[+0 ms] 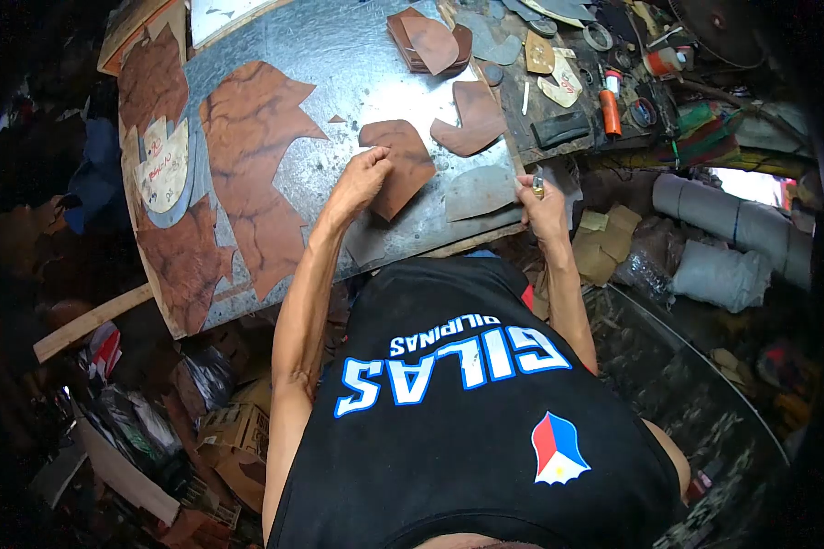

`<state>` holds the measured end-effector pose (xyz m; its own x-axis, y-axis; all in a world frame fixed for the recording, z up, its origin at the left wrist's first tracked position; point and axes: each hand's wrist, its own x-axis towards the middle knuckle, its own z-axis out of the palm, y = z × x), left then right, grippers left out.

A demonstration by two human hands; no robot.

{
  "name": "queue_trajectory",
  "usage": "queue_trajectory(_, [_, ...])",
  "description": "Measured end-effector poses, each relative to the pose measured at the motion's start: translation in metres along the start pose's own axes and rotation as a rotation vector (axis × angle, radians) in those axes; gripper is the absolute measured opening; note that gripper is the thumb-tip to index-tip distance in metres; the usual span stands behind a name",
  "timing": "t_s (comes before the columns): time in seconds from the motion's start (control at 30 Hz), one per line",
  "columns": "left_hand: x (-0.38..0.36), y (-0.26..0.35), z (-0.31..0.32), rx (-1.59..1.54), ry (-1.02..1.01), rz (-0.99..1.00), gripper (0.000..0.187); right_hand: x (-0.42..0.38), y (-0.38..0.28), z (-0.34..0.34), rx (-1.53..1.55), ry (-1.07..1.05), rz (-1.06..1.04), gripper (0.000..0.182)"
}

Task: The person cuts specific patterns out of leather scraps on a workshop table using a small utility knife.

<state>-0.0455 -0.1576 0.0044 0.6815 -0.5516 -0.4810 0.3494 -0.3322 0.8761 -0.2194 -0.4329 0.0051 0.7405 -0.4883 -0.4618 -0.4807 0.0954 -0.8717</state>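
Observation:
My left hand is closed in a pinch at the left part of a brown leather piece, which lies over the metal-topped table. Near the table's front edge, my right hand is closed around a small tool with a metallic and yellowish end; its tip is too small to make out. A grey flat piece lies between the hands. Beyond it is a notched brown piece. A stack of cut brown pieces sits farther back.
Large brown leather sheets and a marked pale template cover the table's left side. At the back right are an orange bottle, a dark block and several templates. Wrapped rolls stand at the right.

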Motion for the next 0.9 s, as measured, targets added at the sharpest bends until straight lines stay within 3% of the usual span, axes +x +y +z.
queue_trajectory(0.07, [0.009,-0.004,-0.003,0.216,0.015,0.092,0.035,0.012,0.017,-0.008,-0.336,0.108,-0.132,0.025])
queue_trajectory(0.1, [0.014,-0.003,-0.006,0.218,0.012,0.1,0.035,0.014,0.022,-0.01,-0.353,0.115,-0.144,0.024])
queue_trajectory(0.17, [0.026,0.006,-0.014,0.904,-0.091,0.205,0.032,0.007,0.005,-0.005,-0.333,0.105,-0.069,0.024])
queue_trajectory(0.2, [0.033,0.012,-0.014,0.904,-0.085,0.211,0.032,0.003,-0.001,-0.001,-0.315,0.085,0.019,0.025])
queue_trajectory(0.23, [0.039,0.023,-0.013,1.108,-0.154,0.191,0.03,0.002,-0.003,0.001,-0.333,0.084,0.046,0.025])
queue_trajectory(0.3, [0.048,0.046,-0.008,1.43,-0.246,0.173,0.025,0.008,0.011,0.0,-0.364,0.09,-0.039,0.024])
queue_trajectory(0.33, [0.054,0.048,-0.005,1.426,-0.24,0.17,0.025,0.009,0.013,0.001,-0.391,0.099,-0.118,0.024])
queue_trajectory(0.4, [0.065,0.053,0.003,1.736,-0.198,0.44,0.022,0.009,0.014,-0.002,-0.39,0.087,-0.11,0.024])
queue_trajectory(0.47, [0.073,0.052,0.017,1.874,-0.21,0.355,0.022,0.006,0.003,-0.001,-0.354,0.077,-0.065,0.023])
queue_trajectory(0.53, [0.072,0.045,0.021,2.031,-0.079,0.675,0.024,0.003,-0.012,-0.005,-0.228,0.029,0.029,0.021])
queue_trajectory(0.6, [0.074,0.034,0.019,2.0,-0.066,0.638,0.028,0.007,-0.023,-0.007,0.159,0.003,-0.054,0.018])
queue_trajectory(0.67, [0.075,0.012,0.011,1.688,0.208,0.838,0.037,0.02,-0.05,0.003,0.396,-0.026,-0.074,0.022])
queue_trajectory(0.7, [0.073,0.006,0.006,1.679,0.218,0.831,0.037,0.029,-0.066,0.015,0.438,0.003,-0.065,0.021])
queue_trajectory(0.73, [0.069,0.003,0.003,1.59,0.255,0.803,0.041,0.039,-0.084,0.032,0.477,0.031,-0.059,0.02])
queue_trajectory(0.8, [0.052,0.0,-0.006,1.489,0.31,0.771,0.048,0.075,-0.092,0.053,0.516,-0.138,-0.039,0.017])
queue_trajectory(0.9, [0.001,-0.014,-0.024,1.271,0.415,0.504,0.055,0.137,-0.083,0.083,0.62,-0.326,0.012,0.024])
